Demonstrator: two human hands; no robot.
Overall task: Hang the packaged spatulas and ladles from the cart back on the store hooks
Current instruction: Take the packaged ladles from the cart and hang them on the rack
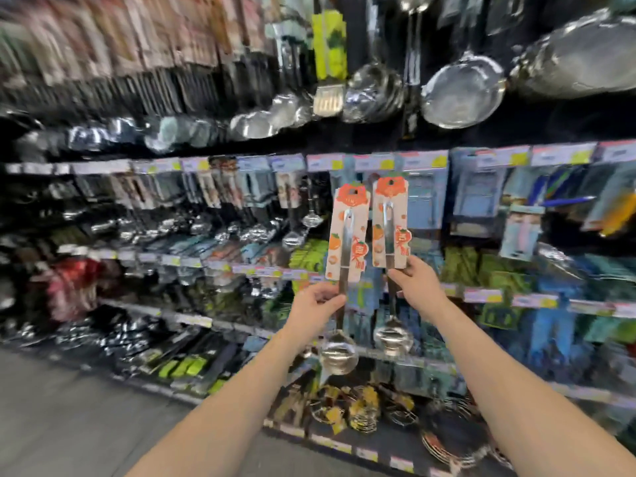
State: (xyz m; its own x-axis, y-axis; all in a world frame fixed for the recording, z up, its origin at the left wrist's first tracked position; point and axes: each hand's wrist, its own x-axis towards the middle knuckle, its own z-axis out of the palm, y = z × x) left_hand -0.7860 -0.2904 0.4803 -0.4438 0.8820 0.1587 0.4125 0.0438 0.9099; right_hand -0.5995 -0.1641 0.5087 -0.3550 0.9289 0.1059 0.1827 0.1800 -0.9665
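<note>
Ladle (345,246) on card (358,215) in left hand (315,304), second ladle (389,235) in right hand (418,284)

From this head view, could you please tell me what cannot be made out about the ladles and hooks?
- Hooks: head view, lost in motion blur beyond the left ladle and right ladle.
- Card print: blurred, unreadable.
- Cart: outside the frame.
- Handles: partly under left hand, right hand.

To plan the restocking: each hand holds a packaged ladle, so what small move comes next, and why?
Probably raise the right ladle toward the price-tag rail, seeking a hook for its card hole: the right hand grips it higher, the left hand holds the left ladle lower. Hooks are not discernible.
</note>
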